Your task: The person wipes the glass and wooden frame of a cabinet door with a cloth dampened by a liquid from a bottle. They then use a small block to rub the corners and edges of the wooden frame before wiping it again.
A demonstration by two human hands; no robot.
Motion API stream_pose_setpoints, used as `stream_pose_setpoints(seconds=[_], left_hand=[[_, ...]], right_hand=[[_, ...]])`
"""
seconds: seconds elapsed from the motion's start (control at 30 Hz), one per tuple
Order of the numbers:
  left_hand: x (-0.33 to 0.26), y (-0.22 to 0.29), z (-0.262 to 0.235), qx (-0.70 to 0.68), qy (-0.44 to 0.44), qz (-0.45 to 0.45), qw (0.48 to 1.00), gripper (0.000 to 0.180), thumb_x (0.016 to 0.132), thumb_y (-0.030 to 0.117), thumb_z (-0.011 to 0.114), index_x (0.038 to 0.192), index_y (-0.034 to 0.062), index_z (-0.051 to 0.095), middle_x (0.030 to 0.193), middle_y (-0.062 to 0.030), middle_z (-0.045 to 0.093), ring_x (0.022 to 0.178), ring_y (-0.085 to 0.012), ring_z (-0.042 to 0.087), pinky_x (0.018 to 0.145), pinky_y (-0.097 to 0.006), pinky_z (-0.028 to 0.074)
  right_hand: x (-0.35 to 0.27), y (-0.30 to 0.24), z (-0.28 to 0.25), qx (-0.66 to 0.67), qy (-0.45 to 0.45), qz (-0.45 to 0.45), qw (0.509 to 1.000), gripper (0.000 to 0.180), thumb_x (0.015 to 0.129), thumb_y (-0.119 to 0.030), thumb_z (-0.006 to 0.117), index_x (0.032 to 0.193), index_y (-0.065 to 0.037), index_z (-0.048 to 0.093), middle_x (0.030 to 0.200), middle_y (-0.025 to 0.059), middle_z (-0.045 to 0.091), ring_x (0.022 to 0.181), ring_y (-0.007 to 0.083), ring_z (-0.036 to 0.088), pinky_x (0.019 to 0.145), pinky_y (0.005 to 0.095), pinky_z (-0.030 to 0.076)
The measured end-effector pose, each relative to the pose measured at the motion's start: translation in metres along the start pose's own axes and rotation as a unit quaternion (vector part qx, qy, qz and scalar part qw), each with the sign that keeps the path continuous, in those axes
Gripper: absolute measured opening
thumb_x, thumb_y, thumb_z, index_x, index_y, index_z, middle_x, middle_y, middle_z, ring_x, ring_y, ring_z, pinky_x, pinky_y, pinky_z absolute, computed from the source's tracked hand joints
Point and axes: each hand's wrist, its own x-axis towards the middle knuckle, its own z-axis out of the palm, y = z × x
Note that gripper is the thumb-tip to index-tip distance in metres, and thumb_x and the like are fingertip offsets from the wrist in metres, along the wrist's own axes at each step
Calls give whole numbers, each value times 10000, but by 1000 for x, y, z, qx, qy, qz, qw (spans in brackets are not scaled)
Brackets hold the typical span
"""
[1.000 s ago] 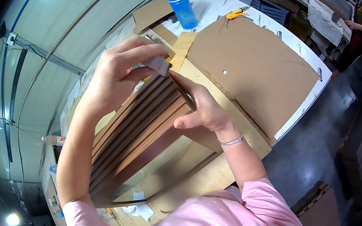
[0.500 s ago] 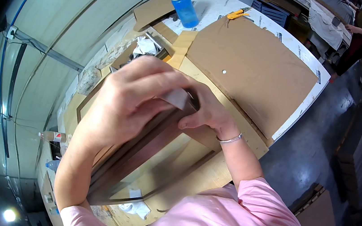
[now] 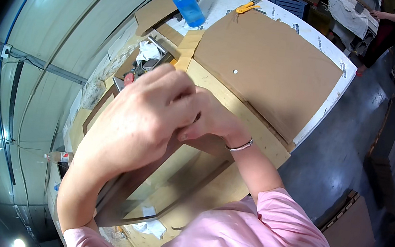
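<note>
A brown frame stands tilted in front of me, its long side rail running down to the lower left. My right hand, with a silver bracelet on the wrist, is closed around the frame's upper corner. Directly against it, my left hand is curled over the top of the same corner. Its fingers are bent inward, and a small folded grey sheet seen in them earlier is now hidden behind the knuckles. Through the frame's opening shows the pale wooden board underneath.
A large brown panel lies beyond the hands, with yellow-handled pliers and a blue water bottle at the back. White crumpled cloth lies among tools. Another white rag lies near me. A co-worker stands far right.
My left hand has turned and closed over the frame's corner, moving against my right hand and covering the grey sheet. The view has shifted slightly; the right hand keeps its grip.
</note>
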Motion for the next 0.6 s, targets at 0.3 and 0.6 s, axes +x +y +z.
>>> stream_pose_setpoints(seconds=[0.3, 0.6], left_hand=[[2, 9, 5, 35, 29, -20, 999, 355, 670, -50, 672, 1017, 25, 660, 894, -125, 596, 805, -319, 588, 692, -397, 491], [-2, -3, 3, 17, 106, -53, 993, 388, 693, -90, 674, 1064, 24, 675, 972, -136, 614, 848, -311, 613, 750, -365, 510]], right_hand=[[-1, -4, 4, 48, 10, 17, 999, 866, 571, -141, 853, 1329, 11, 462, 1160, 78, 592, 1085, 155, 545, 964, 311, 442], [2, 3, 0, 13, -14, -4, 1000, 966, 585, -162, 854, 1410, 42, 395, 1209, 107, 584, 1141, 172, 534, 1009, 302, 415]])
